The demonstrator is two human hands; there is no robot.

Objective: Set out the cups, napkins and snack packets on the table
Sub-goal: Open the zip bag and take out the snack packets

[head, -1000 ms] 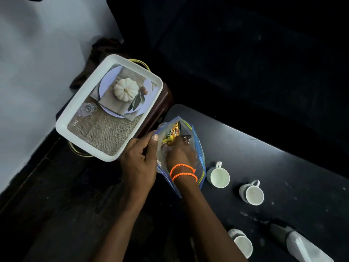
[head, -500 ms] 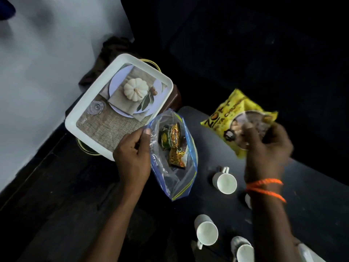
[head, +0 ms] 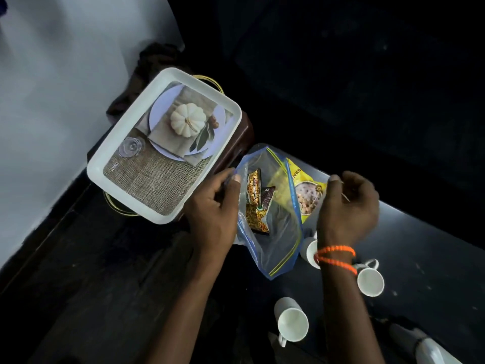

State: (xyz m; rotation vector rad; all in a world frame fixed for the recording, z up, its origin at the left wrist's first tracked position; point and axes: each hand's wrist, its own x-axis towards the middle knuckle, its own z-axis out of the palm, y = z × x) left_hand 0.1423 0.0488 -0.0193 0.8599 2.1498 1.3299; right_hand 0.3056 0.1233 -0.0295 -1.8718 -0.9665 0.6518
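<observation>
Left hand (head: 210, 206) pinching the rim of a clear blue-edged zip bag (head: 273, 232) with snack packets inside; right hand (head: 346, 206) loosely curled beside a yellow snack packet (head: 305, 190) on the dark table (head: 433, 253). White ceramic cups (head: 292, 324) nearby.

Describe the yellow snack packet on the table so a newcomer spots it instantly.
Start at the dark table. At its far end a clear blue-edged zip bag is held open; the bright yellow snack packet lies just behind it, the only packet outside the bag.
</observation>
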